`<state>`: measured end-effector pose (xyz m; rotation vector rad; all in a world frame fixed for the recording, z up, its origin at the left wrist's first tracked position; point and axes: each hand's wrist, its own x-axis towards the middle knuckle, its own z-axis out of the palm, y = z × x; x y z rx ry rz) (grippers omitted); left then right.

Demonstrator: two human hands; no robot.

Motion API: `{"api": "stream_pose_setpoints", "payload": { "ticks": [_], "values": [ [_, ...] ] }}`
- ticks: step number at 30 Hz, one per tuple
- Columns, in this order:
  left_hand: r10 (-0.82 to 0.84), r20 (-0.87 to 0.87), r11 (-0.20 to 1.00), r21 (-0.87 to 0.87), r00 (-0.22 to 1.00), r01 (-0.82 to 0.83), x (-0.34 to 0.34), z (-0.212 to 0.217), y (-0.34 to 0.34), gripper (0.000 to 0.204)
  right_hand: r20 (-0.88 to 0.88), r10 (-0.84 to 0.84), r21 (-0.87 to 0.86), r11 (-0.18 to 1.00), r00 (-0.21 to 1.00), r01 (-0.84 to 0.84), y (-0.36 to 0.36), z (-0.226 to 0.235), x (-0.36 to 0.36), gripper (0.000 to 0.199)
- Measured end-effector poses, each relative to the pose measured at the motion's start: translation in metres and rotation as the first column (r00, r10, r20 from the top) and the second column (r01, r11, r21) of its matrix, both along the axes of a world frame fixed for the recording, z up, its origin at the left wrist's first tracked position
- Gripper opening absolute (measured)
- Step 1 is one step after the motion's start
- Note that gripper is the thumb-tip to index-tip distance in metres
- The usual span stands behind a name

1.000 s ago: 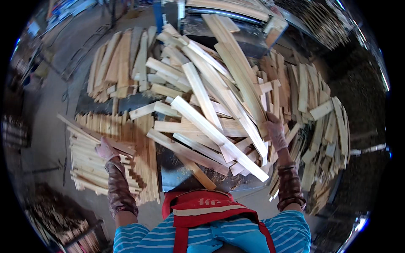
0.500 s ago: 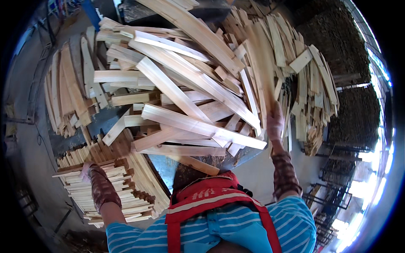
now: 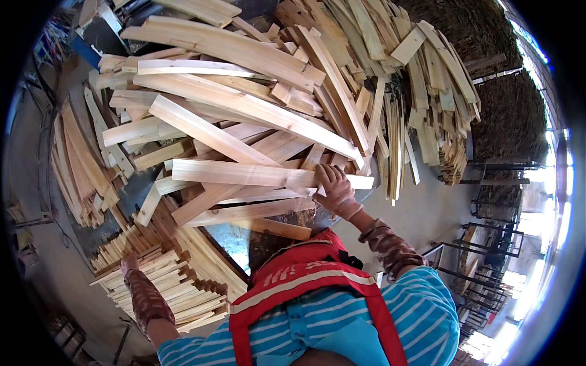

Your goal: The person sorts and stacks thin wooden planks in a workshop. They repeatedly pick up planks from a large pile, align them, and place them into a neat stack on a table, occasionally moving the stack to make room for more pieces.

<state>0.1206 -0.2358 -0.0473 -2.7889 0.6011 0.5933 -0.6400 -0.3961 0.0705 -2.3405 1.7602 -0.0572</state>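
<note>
My right hand (image 3: 337,192), in a pale knitted glove, grips a long light wooden plank (image 3: 244,174) near its right end. This plank lies on top, at the near side of a loose heap of planks (image 3: 232,104). At the lower left, my left hand (image 3: 129,263) rests at the upper edge of a neat stack of narrow wooden strips (image 3: 174,287). Its fingers are small and blurred there, so whether they hold a strip cannot be made out. Patterned dark sleeves cover both forearms.
More planks lie in a pile (image 3: 436,79) at the far right and in a bundle (image 3: 79,165) at the left. Metal racks (image 3: 497,219) stand on the right. A dark table edge with sawdust (image 3: 274,250) shows just before my red apron (image 3: 305,274).
My right hand has let go of a long, motion-blurred plank at the right and moved left onto the near plank. My left hand stays by the strip stack. The whole view has shifted.
</note>
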Motion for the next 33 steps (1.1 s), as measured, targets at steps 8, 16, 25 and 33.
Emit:
{"api": "stream_pose_setpoints", "payload": {
  "ticks": [8, 16, 25, 33],
  "values": [
    [-0.306, -0.316, 0.043, -0.947, 0.898, -0.318, -0.155, 0.034, -0.001, 0.046, 0.236, 0.161, -0.194, 0.974, 0.958, -0.116, -0.024, 0.048, 0.027, 0.073],
    [-0.632, -0.569, 0.388, -0.820, 0.526, -0.421, -0.471, 0.069, -0.055, 0.036, 0.047, 0.004, -0.072, 0.997, 0.999, -0.001, -0.137, 0.035, 0.005, 0.078],
    [-0.205, -0.695, 0.468, -0.688, 0.690, -0.554, -0.585, 0.026, -0.161, 0.029, 0.498, -0.093, 0.360, 0.927, 0.862, -0.108, -0.065, 0.081, -0.008, 0.060],
    [-0.284, -0.575, 0.164, -0.817, 0.767, -0.552, -0.607, 0.027, -0.164, 0.028, 0.373, 0.038, 0.134, 0.986, 0.927, -0.094, -0.023, 0.051, 0.010, 0.061]
  ]
}}
